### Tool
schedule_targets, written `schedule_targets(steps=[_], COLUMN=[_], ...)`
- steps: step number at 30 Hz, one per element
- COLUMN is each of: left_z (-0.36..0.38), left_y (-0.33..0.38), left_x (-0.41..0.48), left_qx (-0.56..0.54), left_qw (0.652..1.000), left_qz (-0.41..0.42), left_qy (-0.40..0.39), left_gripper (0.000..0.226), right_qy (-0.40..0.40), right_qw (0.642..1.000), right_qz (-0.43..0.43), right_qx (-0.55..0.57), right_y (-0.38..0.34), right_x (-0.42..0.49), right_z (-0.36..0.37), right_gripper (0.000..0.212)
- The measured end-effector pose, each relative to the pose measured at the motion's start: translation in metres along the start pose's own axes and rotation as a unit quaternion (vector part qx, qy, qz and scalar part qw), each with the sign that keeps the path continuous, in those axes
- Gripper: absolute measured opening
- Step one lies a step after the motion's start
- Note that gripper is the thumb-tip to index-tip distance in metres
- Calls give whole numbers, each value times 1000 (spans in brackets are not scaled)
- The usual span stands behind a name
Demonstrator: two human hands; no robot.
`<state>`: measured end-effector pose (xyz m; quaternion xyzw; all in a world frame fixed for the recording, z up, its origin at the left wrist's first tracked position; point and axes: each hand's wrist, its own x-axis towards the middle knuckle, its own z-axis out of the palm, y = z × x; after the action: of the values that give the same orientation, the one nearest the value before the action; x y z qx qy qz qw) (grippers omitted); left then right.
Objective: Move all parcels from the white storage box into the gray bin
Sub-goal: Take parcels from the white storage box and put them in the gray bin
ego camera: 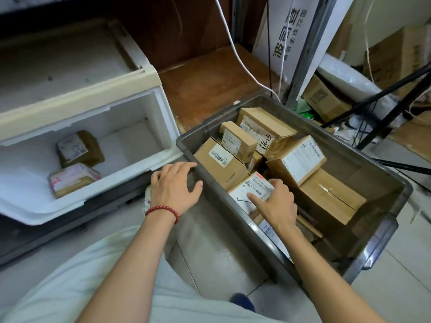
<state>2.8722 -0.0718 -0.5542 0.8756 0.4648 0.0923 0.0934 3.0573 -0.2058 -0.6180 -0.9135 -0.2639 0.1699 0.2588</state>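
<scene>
**Right hand on labelled parcel in bin, two parcels left in box**

Right hand (275,203) is inside the gray bin (221,229). Its fingers curl over the far edge of a labelled parcel (247,194) and the thumb lies flat on the white label, so it is clamped on the parcel. The palm and wrist cover the parcel's near end. A second label shows just under the wrist, mostly hidden.

Beyond the right hand's fingertips, more brown parcels (296,159) are packed tight against each other. How deep they are stacked can't be made out. Label print is too blurred to read.

Left hand (173,183) has its fingers spread and relaxed, tips resting on the bin's near-left corner rim, gripping nothing. There is a red bead bracelet (163,210) at its wrist.

Well to the left of the left hand sits the white storage box (158,113), open. Two parcels are inside it, the far parcel (79,149) and the near parcel (72,179), close together. Both are soft-focus, and it is unclear whether they touch. The frame edge cuts off the box's left end.
</scene>
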Motion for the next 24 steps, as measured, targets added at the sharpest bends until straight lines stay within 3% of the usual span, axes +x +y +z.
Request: schedule_targets(steps=[4,7,13,18,24], left_z=[-6,-18,-62,-86,-80], left_y=[-22,-43,-110,-169,-216], left_x=[-19,-31,-49,-66,-72], left_qx=[41,65,122,120,118], left_qw=[998,995,981,965,957], left_qz=[-45,-74,-147,-228,-259], left_qy=[0,-14,-20,-51,-54], left_gripper=[47,49,47,54,55], right_qy=[-18,-18,-71,-115,-186], right_qw=[994,978,924,880,825], right_qz=[-100,-206,-368,-446,-499], right_qx=[38,-1,-77,-116,-189], right_y=[-43,-80,-158,-221,-271], right_x=[-8,-21,-43,-56,-63], right_z=[-8,-10,3,31,86], right_gripper=[60,49,52,55,55])
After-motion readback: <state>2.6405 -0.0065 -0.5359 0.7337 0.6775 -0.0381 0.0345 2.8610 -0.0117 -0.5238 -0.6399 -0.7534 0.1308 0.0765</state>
